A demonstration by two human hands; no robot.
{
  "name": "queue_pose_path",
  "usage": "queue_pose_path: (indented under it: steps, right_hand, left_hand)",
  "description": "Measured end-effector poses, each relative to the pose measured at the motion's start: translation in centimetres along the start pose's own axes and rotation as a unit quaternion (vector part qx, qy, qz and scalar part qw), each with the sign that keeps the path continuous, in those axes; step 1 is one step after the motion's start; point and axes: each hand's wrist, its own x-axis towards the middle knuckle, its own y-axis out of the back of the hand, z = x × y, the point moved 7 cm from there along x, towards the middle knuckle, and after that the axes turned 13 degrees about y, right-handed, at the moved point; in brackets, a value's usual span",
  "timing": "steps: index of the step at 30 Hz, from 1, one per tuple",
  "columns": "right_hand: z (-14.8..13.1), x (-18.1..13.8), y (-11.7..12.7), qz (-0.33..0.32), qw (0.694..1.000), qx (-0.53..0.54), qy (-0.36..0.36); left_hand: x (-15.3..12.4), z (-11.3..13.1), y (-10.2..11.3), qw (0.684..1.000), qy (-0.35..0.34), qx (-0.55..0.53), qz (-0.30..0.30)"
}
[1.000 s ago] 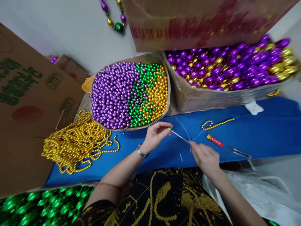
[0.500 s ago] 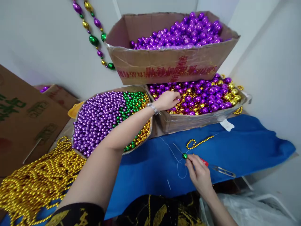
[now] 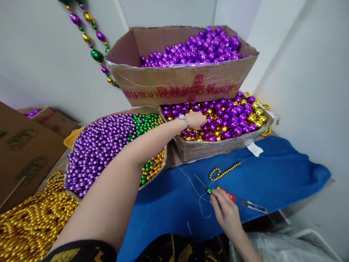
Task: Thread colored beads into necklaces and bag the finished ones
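Note:
My left hand point(image 3: 196, 120) reaches into a low cardboard box of mixed purple and gold beads point(image 3: 218, 122). Its fingers curl down against the beads, and whatever lies between them is hidden. Over the blue cloth, my right hand point(image 3: 225, 208) pinches a shiny green bead point(image 3: 208, 190). A thin needle point(image 3: 200, 181) sticks out of that bead toward the upper left, and a loop of white thread point(image 3: 201, 211) trails beside it. Just beyond lies a short string of small gold beads point(image 3: 227, 171). Behind my right fingers is a red-and-yellow item point(image 3: 230, 196), with metal thread snips point(image 3: 253, 206) to its right.
A taller box of purple beads point(image 3: 180, 82) stands behind the mixed one. Left of it, an open container holds small purple, green and gold beads point(image 3: 100, 145). Gold bead strands point(image 3: 35, 222) pile at the lower left. A multicoloured bead necklace point(image 3: 96, 55) hangs by the wall.
The view has shifted, moving the scene left and slightly down. My left hand has moved a little within the mixed beads, its wrist turned. My right hand keeps pinching the green bead.

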Motion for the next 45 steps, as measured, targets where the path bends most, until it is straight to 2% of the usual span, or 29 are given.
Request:
queue_pose_path:
  steps: [3,9,12,16,18,19,20,21,22,24,26,28,30,33,39,41,45]
  right_hand:
    - [-0.1,-0.1,-0.3,-0.009,1.0,0.025,-0.011]
    - [-0.5,0.3,-0.7,-0.018,0.999,0.038,-0.013]
    - [-0.7,0.2,-0.6,-0.015,0.999,0.027,-0.009]
    - [-1.0,0.4,0.0,-0.012,1.0,0.004,-0.002]
    - [-1.2,0.9,0.7,-0.01,1.0,-0.011,0.002]
    - [-1.3,1.2,1.1,-0.007,1.0,-0.021,0.003]
    - [-1.3,1.5,1.4,-0.004,1.0,-0.031,0.002]
    - [-1.3,1.9,1.8,-0.001,0.999,-0.04,0.0]
    - [-1.4,2.4,2.1,0.002,0.999,-0.048,-0.001]
    - [-1.6,3.2,2.3,0.006,0.999,-0.054,0.002]
    - [-2.0,4.0,2.0,0.002,0.999,-0.05,0.013]
    - [-2.5,4.6,1.2,-0.007,0.998,-0.045,0.031]
    - [-3.2,5.0,0.3,-0.021,0.998,-0.043,0.052]
    - [-3.9,5.3,-0.7,-0.038,0.995,-0.045,0.074]
    - [-4.4,5.0,-1.6,-0.068,0.992,-0.051,0.093]
    - [-4.3,4.8,-1.7,-0.079,0.989,-0.066,0.104]
    - [-4.1,4.1,-1.6,-0.098,0.969,-0.176,0.145]
  left_hand:
    - [0.5,0.8,-1.6,0.998,0.007,-0.002,-0.066]
    - [1.9,2.1,-3.5,0.994,0.034,-0.029,-0.099]
    - [1.8,2.0,-3.6,0.993,0.038,-0.038,-0.109]
    - [0.1,0.2,-1.5,0.994,0.034,-0.069,-0.074]
    - [-1.7,-1.3,0.6,0.986,0.026,-0.162,-0.006]
    - [-3.1,-2.1,1.6,0.968,0.017,-0.247,0.034]
    - [-4.8,-2.9,2.4,0.933,0.004,-0.354,0.067]
    - [-6.7,-3.7,2.7,0.878,-0.01,-0.471,0.088]
    - [-8.8,-4.3,2.5,0.809,-0.021,-0.581,0.091]
    - [-12.9,-4.6,0.7,0.655,-0.026,-0.752,0.064]
    - [-16.6,-4.0,-2.1,0.531,-0.009,-0.847,0.028]
    - [-19.6,-3.3,-4.9,0.451,0.015,-0.892,0.009]
    - [-21.6,-3.0,-7.0,0.41,0.034,-0.911,0.016]
    - [-23.5,-3.0,-8.9,0.401,0.047,-0.914,0.035]
    - [-24.9,-3.3,-10.3,0.443,0.057,-0.893,0.052]
    - [-25.2,-3.4,-10.3,0.477,0.058,-0.875,0.064]
    - [-25.9,-3.9,-9.6,0.59,0.07,-0.796,0.114]
